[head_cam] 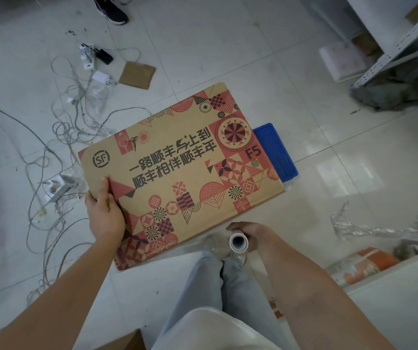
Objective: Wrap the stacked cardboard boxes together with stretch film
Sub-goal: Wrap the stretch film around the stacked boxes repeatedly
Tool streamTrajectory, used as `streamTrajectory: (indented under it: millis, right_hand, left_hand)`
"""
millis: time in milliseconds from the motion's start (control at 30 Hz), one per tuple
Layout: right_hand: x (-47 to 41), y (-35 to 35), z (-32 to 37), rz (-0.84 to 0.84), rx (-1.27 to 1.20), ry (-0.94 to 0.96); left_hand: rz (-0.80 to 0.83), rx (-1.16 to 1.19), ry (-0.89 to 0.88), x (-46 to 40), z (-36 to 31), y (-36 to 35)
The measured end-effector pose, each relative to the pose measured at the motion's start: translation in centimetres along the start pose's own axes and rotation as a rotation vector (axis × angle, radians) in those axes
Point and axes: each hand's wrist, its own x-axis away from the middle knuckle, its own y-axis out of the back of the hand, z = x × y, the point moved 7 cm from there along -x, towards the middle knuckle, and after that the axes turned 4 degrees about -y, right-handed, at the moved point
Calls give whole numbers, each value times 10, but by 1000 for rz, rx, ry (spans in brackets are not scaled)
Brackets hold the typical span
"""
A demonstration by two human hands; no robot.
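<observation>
Cardboard box [182, 170] edge gripped by left hand [105, 215]; right hand [251, 234] holds film roll [238, 242] just beside box's near side

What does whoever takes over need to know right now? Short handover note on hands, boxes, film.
Left hand: grips the near-left edge of the printed cardboard box, thumb on top.
Right hand: grip closed around the stretch film roll, held upright at the box's near edge.
The box lies flat over a blue crate on the tiled floor; how many boxes are stacked beneath cannot be seen.
Done: film seems to run from the roll along the near side.
Left: no film visible across the top; carry the roll around the stack.
</observation>
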Motion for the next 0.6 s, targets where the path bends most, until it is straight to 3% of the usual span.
streamTrajectory:
  millis: [233,600]
  right_hand:
    - [6,13,4,-56,137,4]
    - [23,24,14,-17,-34,8]
  left_hand:
    - [12,-6,-5,-2,3,-1]
    - [9,-7,12,1,2,0]
